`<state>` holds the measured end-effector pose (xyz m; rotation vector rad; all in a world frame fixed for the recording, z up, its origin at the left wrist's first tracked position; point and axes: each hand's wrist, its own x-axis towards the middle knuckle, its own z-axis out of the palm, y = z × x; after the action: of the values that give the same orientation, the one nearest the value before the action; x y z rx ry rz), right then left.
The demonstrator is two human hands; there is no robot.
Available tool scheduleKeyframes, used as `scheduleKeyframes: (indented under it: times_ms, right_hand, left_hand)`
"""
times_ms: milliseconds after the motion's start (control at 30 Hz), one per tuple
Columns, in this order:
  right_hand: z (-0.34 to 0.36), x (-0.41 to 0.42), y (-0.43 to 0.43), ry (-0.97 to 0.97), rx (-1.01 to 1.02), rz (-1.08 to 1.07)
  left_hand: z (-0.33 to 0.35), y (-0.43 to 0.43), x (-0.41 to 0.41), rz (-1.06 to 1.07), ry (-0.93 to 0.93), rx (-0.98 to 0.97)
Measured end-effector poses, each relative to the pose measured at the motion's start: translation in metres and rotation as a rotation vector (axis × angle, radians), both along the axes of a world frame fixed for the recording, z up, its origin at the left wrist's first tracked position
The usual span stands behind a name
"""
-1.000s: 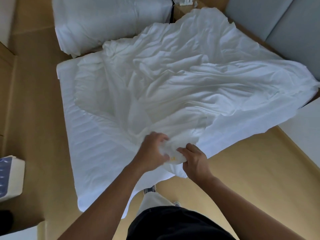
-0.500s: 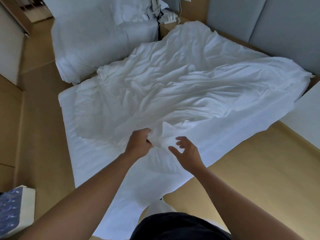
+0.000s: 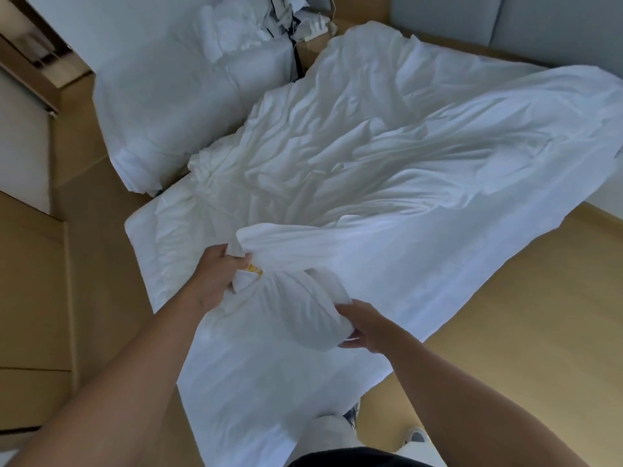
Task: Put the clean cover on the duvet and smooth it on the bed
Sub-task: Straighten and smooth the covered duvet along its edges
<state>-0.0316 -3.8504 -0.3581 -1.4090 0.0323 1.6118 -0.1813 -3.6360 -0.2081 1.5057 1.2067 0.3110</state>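
Note:
A crumpled white cover (image 3: 387, 156) lies spread over the bed, its near edge hanging toward the floor. Under it at the left shows the white duvet (image 3: 158, 237) with faint stripes. My left hand (image 3: 215, 278) grips a bunched corner of white fabric with a small yellow tag by its fingers. My right hand (image 3: 362, 326) holds the lower end of the same gathered bundle (image 3: 296, 308), fingers curled under it. The bundle is lifted a little above the bed's near edge.
A second bed (image 3: 188, 79) heaped with white bedding stands at the back left, with loose cloths and cables between the beds. Grey padded headboard panels (image 3: 556, 25) line the back right. Wooden floor (image 3: 505, 315) lies to the right; wooden cabinet fronts (image 3: 30, 298) stand to the left.
My right hand, open half a second ago, now holds the bundled fabric lower down. My left hand has lifted its corner, and more cloth is gathered between the hands. The view tilted up.

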Motion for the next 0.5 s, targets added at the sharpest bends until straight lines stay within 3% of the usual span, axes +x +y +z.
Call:
scheduleKeyframes:
  times_ms: [133, 300, 433, 500]
  right_hand:
    - [0.007, -0.026, 0.075, 0.065, 0.122, 0.024]
    - [0.007, -0.033, 0.176, 0.197, 0.271, -0.252]
    - [0.025, -0.007, 0.238, 0.158, 0.146, -0.626]
    - [0.034, 0.007, 0.264, 0.105, 0.081, -0.659]
  left_hand:
    - [0.007, 0.046, 0.001, -0.025, -0.025, -0.116]
    - [0.014, 0.108, 0.001, -0.057, -0.045, -0.204]
    - [0.016, 0.154, -0.004, 0.007, -0.127, -0.251]
    - [0.016, 0.173, 0.000, 0.030, -0.179, -0.283]
